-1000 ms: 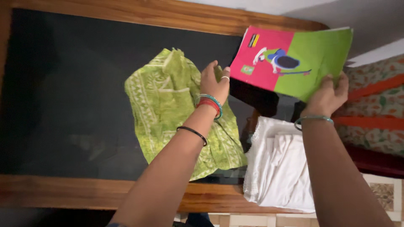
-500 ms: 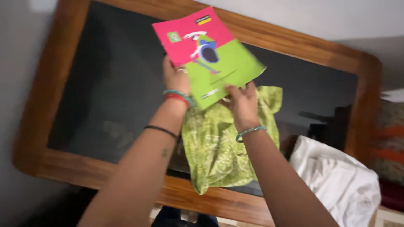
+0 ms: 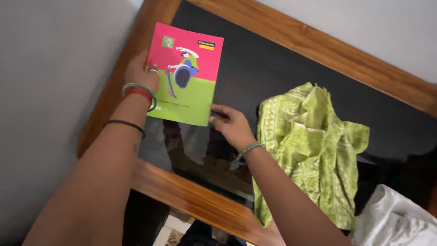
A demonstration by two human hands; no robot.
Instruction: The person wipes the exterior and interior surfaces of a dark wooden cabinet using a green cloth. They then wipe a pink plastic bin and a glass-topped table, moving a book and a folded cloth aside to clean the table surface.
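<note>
1. The left hand (image 3: 139, 75) is gripping the left edge of a thin pink-and-green booklet (image 3: 186, 75), fingers curled round that edge, a ring and bangles showing at finger and wrist.
2. The right hand (image 3: 232, 125) is pinching the booklet's lower right corner between thumb and fingertips, the other fingers lying loosely bent.
3. The booklet is sitting flat, or very nearly flat, at the far left corner of the dark glass tabletop (image 3: 255, 68); I cannot tell whether it is fully resting on the glass.
4. It is lying close to the wooden frame (image 3: 111, 95). In my judgement, if it is let go off-centre, the slick glass could be letting it slide toward that edge.
5. A light pinch on one corner could be bending the thin cover if the hands pull apart.
6. A crumpled green patterned cloth (image 3: 314, 146) is lying just right of the right wrist, apart from the booklet, crowding any sweep that way.
7. A white folded cloth (image 3: 396, 223) is peeking in at the lower right corner.
</note>
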